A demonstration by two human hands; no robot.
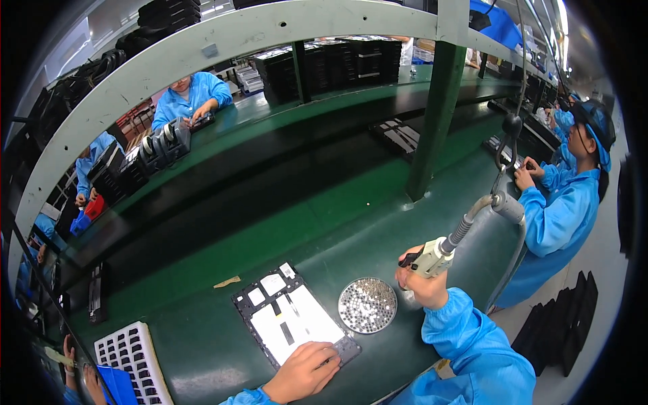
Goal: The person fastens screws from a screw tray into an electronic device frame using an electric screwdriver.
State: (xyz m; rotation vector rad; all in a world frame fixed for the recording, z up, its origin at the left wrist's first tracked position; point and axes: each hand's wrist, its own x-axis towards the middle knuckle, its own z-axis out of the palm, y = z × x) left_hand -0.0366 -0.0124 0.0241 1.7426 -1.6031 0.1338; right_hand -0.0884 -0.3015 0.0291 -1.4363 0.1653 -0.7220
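On the green bench lies a tablet housing (307,320), a thin dark frame with a large white inner area and several white labels. My left hand (304,372) rests on its near end, fingers bent together; a small dark gap shows between them, and anything pinched there is hidden. Closed round a pale electric screwdriver (435,256) is my right hand (424,287), just right of a round dish (368,305) covered with small shiny pieces, probably screws. The tool hangs from a hook (505,158) on a cord. Its tip is hidden by the hand.
A white tray (131,361) of small black parts sits at the left, beside a blue bin (118,385). A scrap of tan tape (227,281) lies beyond the tablet. A green post (439,115) rises from the bench. Co-workers in blue sit at right (567,196) and across (192,98).
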